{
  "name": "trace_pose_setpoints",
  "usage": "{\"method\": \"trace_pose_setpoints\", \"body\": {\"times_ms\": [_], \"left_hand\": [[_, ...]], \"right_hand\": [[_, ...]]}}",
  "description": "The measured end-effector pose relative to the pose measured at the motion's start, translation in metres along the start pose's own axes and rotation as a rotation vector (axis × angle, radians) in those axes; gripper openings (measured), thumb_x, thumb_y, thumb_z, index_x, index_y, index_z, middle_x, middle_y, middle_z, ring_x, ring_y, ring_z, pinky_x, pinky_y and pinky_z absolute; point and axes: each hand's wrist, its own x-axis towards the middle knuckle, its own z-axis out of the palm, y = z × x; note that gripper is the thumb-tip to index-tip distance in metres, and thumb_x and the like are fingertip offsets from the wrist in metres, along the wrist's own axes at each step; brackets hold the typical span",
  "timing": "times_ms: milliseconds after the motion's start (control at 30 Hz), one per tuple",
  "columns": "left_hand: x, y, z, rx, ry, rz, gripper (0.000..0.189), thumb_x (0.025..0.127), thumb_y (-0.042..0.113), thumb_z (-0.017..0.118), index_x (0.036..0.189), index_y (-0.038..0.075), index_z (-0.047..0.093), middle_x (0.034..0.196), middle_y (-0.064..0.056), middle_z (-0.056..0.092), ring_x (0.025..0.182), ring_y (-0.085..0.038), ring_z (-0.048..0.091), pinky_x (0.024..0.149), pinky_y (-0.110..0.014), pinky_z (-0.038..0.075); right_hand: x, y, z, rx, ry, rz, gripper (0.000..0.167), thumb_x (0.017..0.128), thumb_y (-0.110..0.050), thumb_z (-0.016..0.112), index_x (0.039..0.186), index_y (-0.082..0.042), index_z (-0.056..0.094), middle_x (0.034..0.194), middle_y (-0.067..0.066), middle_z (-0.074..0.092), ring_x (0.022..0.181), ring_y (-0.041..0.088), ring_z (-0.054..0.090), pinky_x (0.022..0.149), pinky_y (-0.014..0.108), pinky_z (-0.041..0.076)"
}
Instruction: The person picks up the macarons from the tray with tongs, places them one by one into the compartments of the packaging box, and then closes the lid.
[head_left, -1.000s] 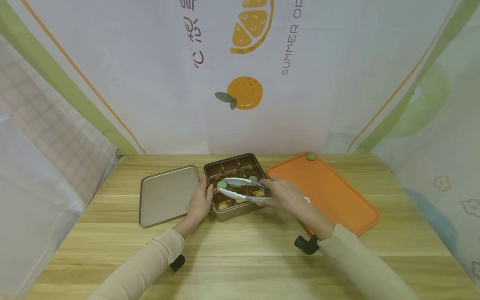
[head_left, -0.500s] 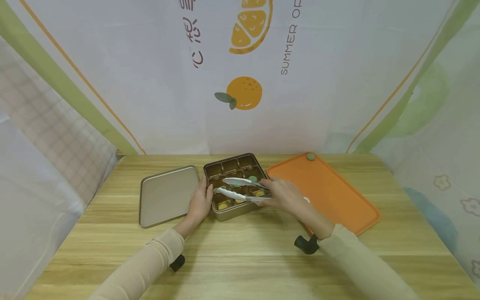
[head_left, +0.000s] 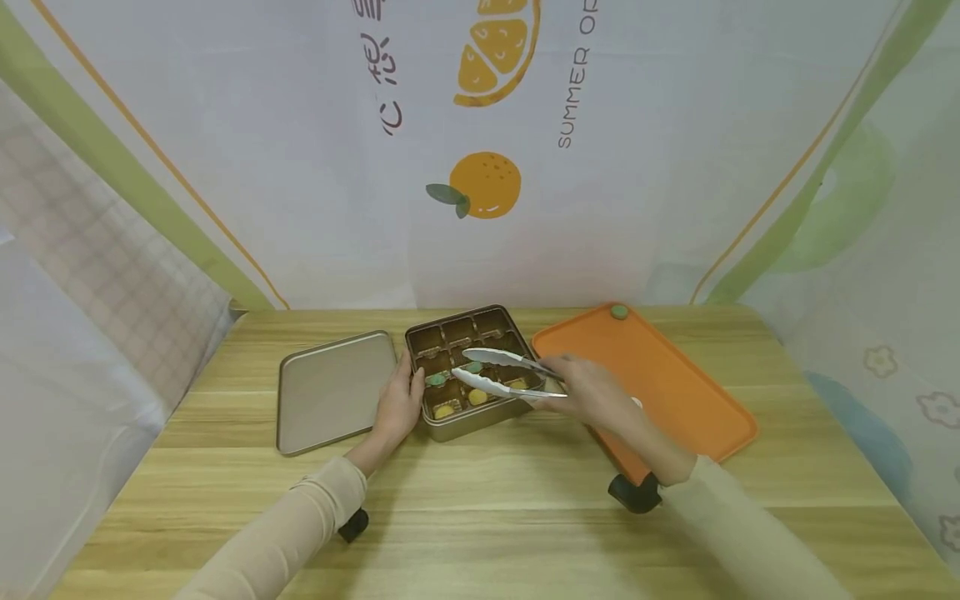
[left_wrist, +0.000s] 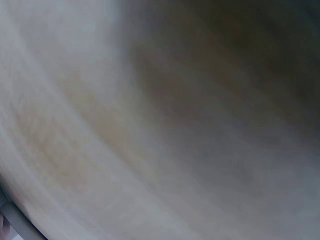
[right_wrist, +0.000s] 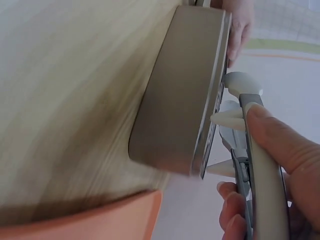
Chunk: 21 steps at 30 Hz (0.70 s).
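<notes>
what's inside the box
A brown divided tray, with three yellow pieces in the front row and two green ones visible behind them. The tongs cover part of the middle row, so anything beneath them cannot be seen.

One compartmented tin (head_left: 465,427), one lid (head_left: 333,392), one orange tray (head_left: 682,396), one pair of tongs (head_left: 480,382); three yellow sweets (head_left: 477,397) and two green sweets (head_left: 436,379) show in the tin, a third green sweet (head_left: 618,312) at its two o'clock.

Makeshift and booth-like, screened by a fruit-print curtain (head_left: 585,217) behind the wood-grain bench (head_left: 487,517) and checked cloth (head_left: 97,208) to its left.
</notes>
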Motion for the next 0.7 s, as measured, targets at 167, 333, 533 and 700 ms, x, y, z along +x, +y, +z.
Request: {"method": "trace_pose_setpoints", "body": {"times_ms": [167, 333, 533, 700], "left_hand": [[0.0, -0.001, -0.001, -0.006, -0.016, -0.011, 0.055, 0.103, 0.018, 0.036, 0.145, -0.011, 0.017, 0.149, -0.03, 0.022, 0.137, -0.043, 0.024, 0.114, -0.049, 0.023], [-0.001, -0.001, -0.001, -0.006, -0.023, -0.009, 0.055, 0.103, 0.017, 0.036, 0.145, -0.012, 0.016, 0.149, -0.03, 0.021, 0.137, -0.043, 0.024, 0.114, -0.049, 0.023], [-0.001, 0.0, -0.001, -0.002, -0.024, -0.008, 0.055, 0.103, 0.018, 0.036, 0.145, -0.012, 0.016, 0.149, -0.03, 0.021, 0.137, -0.043, 0.024, 0.114, -0.049, 0.024], [0.0, 0.0, -0.001, 0.003, -0.014, 0.002, 0.055, 0.102, 0.017, 0.037, 0.144, -0.013, 0.017, 0.148, -0.032, 0.022, 0.136, -0.044, 0.026, 0.113, -0.05, 0.024]], "right_hand": [[-0.004, 0.014, -0.01, 0.067, 0.019, 0.024, 0.051, 0.076, -0.028, 0.079, 0.118, -0.004, 0.062, 0.107, 0.012, 0.067, 0.094, 0.027, 0.063, 0.074, 0.043, 0.054], [-0.011, 0.036, -0.017, 0.076, 0.074, 0.039, 0.049, 0.076, -0.026, 0.078, 0.116, -0.002, 0.063, 0.103, 0.012, 0.068, 0.091, 0.029, 0.063, 0.072, 0.044, 0.053], [-0.024, 0.066, -0.025, 0.064, 0.08, 0.134, 0.044, 0.078, -0.032, 0.076, 0.11, -0.004, 0.064, 0.092, 0.01, 0.066, 0.073, 0.021, 0.055, 0.058, 0.032, 0.043], [-0.035, 0.086, -0.03, 0.058, 0.068, 0.193, 0.038, 0.08, -0.033, 0.074, 0.101, -0.004, 0.062, 0.078, 0.006, 0.056, 0.066, 0.018, 0.045, 0.055, 0.028, 0.035]]}}
